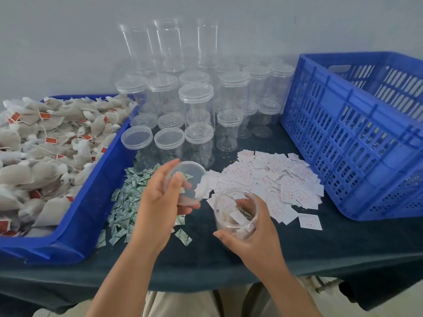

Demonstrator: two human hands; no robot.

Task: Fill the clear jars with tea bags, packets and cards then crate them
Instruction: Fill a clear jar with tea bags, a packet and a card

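Our left hand [160,202] holds a clear lid [187,177] by its edge. Our right hand [254,234] wraps around the open jar [235,209]. The jar is low in the middle of the dark surface [320,243], close to us. We cannot tell if it stands there or is lifted a little. Inside are tea bags [226,221], a white card [238,216] and something green. We think the lid goes on next.

The jar is thin clear plastic. It should feel light and a bit slippery, and it may bend if we squeeze hard. We would hold it around the middle and hold the lid by its rim.

From the jar, the lid is at 10 o'clock. The card pile [274,179] lies at 1 o'clock and the green packets [128,202] at 9 o'clock. The empty jars [196,106] stand at 12 o'clock. The blue tray [91,213] heaped with more tea bags is farther out at 9 o'clock. The blue crate [357,133] is at 2 o'clock.
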